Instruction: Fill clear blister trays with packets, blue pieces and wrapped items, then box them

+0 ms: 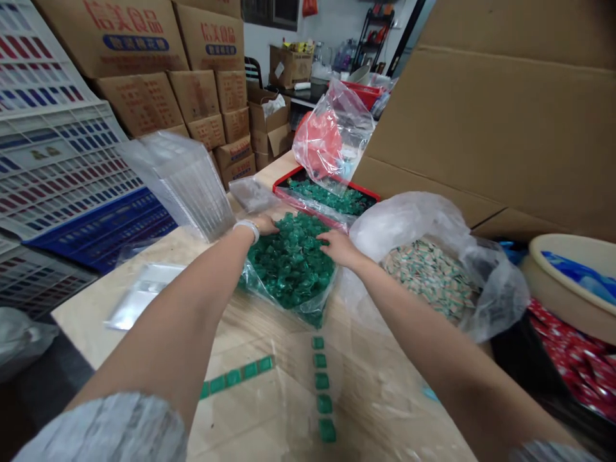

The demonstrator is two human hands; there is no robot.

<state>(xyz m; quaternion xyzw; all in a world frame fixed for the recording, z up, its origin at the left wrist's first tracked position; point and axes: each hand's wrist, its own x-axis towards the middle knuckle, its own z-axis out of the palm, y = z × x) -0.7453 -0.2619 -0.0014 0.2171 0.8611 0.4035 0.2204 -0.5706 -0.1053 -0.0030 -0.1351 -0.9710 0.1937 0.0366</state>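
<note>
A clear plastic bag (283, 300) lies open on the table, heaped with small green wrapped pieces (293, 256). At the heap's left edge is my left hand (262, 224), a pale band round its wrist; its fingers reach onto the pieces and look open. Across from it, my right hand (337, 248) touches the right edge of the heap with fingers apart. Nearer me, several green pieces form a column (321, 381) on the table. Another slanted row of green pieces (233, 376) lies to its left, partly behind my left forearm.
Behind the heap stands a red-rimmed tray (278, 187) of green pieces. A plastic bag of small beige-and-green packets (428, 276) sits at right, beside a cream tub (553, 282). Clear plastic sleeves (185, 183) stand at left. Crates (62, 154) and cartons (139, 102) are stacked beyond.
</note>
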